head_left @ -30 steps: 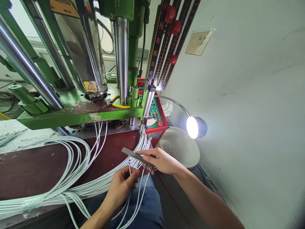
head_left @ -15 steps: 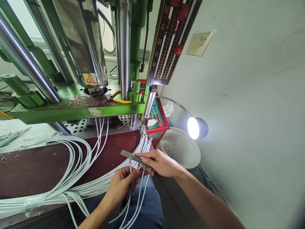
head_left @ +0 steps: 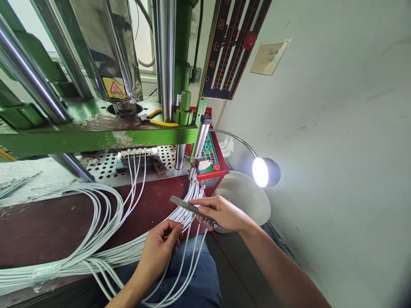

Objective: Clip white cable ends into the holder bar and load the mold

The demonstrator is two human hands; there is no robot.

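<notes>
My right hand (head_left: 226, 212) grips a flat metal bar (head_left: 180, 202) between thumb and fingers. White cables (head_left: 193, 244) with small metal ends hang from the bar's lower edge. Left of them, my left hand (head_left: 162, 244) is closed in a pinch on a white cable (head_left: 165, 273), just below the bar's left part. The pinching fingertips partly hide this cable's upper end. Behind the bar lies a thick bundle of white cables (head_left: 138, 243), its metal-tipped ends by the control box.
A green press (head_left: 150, 137) stands ahead, with several cables running into a metal mould (head_left: 123, 160) beneath its plate. Yellow-handled pliers (head_left: 163, 124) lie on that plate. To the right are a red control box (head_left: 221, 164), a lit lamp (head_left: 260, 172) and a white bucket (head_left: 253, 201).
The press plate and attached scale panel have risen, uncovering the mould. My right hand and the bar have shifted slightly right and up. My left hand has moved slightly left, farther from the bar.
</notes>
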